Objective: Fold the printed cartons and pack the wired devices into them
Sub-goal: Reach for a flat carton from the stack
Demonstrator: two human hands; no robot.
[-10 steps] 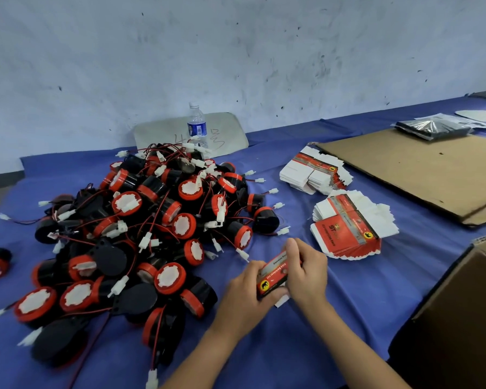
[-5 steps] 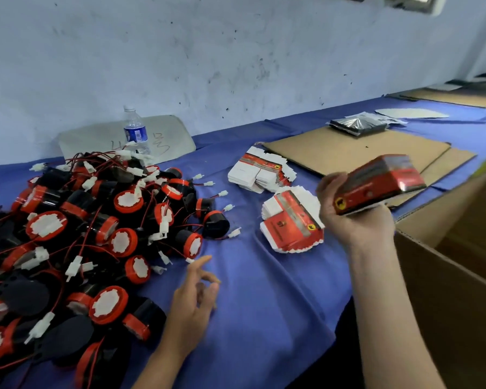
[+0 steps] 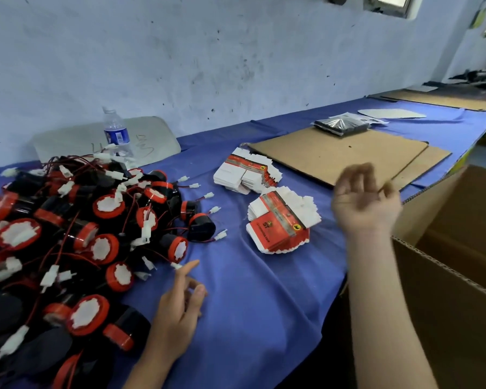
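i take the fanned stack of flat printed cartons [image 3: 281,223] as my mark; it lies on the blue cloth [image 3: 250,318] that covers the bench, red face up with white flaps splayed round it. just behind it sits a second stack of cartons [image 3: 244,172], mostly white side up. to the left of my mark, the wired devices [image 3: 76,234] are heaped in a big tangle: black round bodies with red rims, white faces, thin red wires and white plugs, the nearest ones lying just beside the stack. my left hand [image 3: 180,307] is low over the cloth, nearer me than the stack and at the edge of the heap, fingers spread and loose, the forefinger stretched out toward a white plug [image 3: 176,265] and close to touching it. my right hand [image 3: 365,203] is raised just right of the stack, blurred, fingers loosely curled, and i see nothing in its grip. further right stands an open cardboard box [image 3: 460,276] beside the bench, its inside too dark to read. behind and right of the stack, flat cardboard sheets [image 3: 337,153] lie on the cloth, with a black packet [image 3: 341,126] at their far edge. far left behind the heap, a water bottle [image 3: 117,133] stands before a grey board [image 3: 76,141] that leans on the wall.
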